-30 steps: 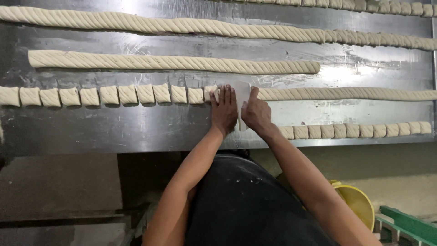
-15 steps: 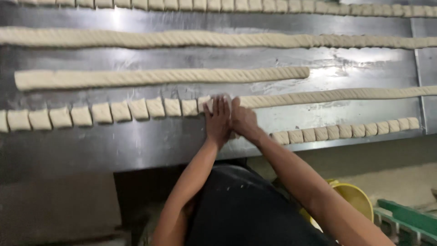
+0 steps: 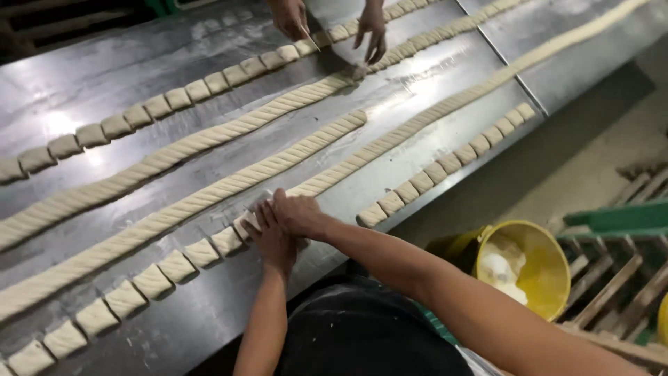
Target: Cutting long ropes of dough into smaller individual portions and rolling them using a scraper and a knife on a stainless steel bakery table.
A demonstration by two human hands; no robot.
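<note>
My left hand [image 3: 273, 242] and my right hand [image 3: 300, 213] are pressed close together at the cut end of a long twisted dough rope [image 3: 390, 143] on a steel table [image 3: 390, 188]. A pale flat dough cutter [image 3: 258, 202] shows under my right hand's fingertips, which grip it. My left hand lies flat on the nearest cut dough piece [image 3: 243, 226]. A row of cut dough pieces [image 3: 160, 268] runs from my hands to the lower left.
Two more twisted ropes [image 3: 209, 191] lie farther back. Other rows of cut pieces [image 3: 445, 163] sit by the near right edge and along the far side. Another person's hands [image 3: 372, 28] work at the far edge. A yellow bucket [image 3: 525, 268] and wooden racks [image 3: 619, 264] stand on the right.
The view has swung, so the table now runs diagonally and another person's hands have come into sight. My hands stay together at the rope's cut end, with more cut pieces behind them.
</note>
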